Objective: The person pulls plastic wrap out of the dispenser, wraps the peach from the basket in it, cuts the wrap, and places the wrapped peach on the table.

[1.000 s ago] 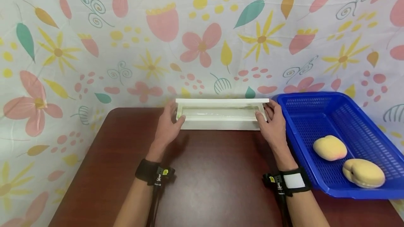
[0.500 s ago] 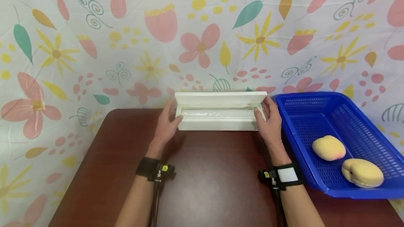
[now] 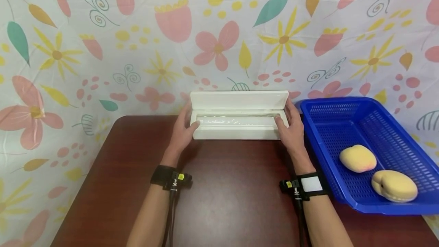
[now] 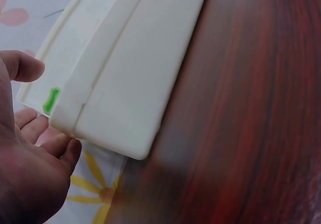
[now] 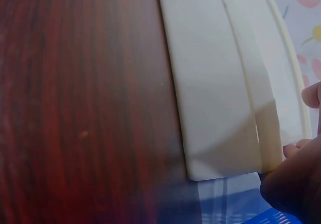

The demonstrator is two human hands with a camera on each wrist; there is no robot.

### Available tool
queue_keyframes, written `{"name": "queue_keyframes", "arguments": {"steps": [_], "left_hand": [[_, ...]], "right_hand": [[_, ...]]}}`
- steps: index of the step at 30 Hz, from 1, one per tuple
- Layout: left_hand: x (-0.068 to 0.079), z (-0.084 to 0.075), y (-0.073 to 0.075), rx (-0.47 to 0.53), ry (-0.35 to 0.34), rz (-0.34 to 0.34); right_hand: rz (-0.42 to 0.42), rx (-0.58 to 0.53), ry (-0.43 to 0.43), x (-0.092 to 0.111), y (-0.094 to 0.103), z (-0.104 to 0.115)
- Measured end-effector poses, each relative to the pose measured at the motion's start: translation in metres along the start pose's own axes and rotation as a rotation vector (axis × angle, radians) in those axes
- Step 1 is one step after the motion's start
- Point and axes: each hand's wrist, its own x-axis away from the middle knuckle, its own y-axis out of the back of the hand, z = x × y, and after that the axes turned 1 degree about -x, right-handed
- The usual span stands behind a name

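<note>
A long white cling film dispenser [image 3: 236, 134] lies near the table's back edge, its hinged lid [image 3: 240, 100] standing up at the rear. Inside, a shiny clear-wrapped roll [image 3: 236, 121] fills the trough. My left hand [image 3: 180, 134] holds the left end, thumb at the front rim and fingers behind. At the opposite end, my right hand [image 3: 292, 132] grips likewise, its thumb over the trough's corner. In the left wrist view a small green piece [image 4: 51, 100] shows inside the box near my thumb. The right wrist view catches only part of the right hand [image 5: 296, 184].
To the right stands a blue plastic basket [image 3: 343, 197] holding two yellow peach-like fruits, one round [image 3: 358, 158] and one longer [image 3: 394, 186]. A flower-patterned cloth [image 3: 219, 10] hangs behind the dark brown table [image 3: 233, 186]. Cables run down from both wrist straps.
The dispenser's lid has swung up and back, from nearly level to standing tall, showing more of the trough and roll. Both hands have stayed at the ends.
</note>
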Motion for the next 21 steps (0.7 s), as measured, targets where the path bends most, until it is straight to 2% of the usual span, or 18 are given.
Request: {"name": "queue_keyframes", "arguments": {"steps": [11, 18, 21], "left_hand": [[-0.002, 0.007, 0.000, -0.074, 0.034, 0.005], [0.003, 0.000, 0.000, -0.164, 0.068, 0.003], [0.004, 0.001, 0.000, -0.164, 0.072, 0.005]], "right_hand": [[-0.006, 0.036, 0.010, 0.000, -0.001, -0.001], [-0.010, 0.090, -0.001, 0.000, -0.001, -0.032], [-0.015, 0.117, -0.024, 0.000, -0.001, -0.042]]}}
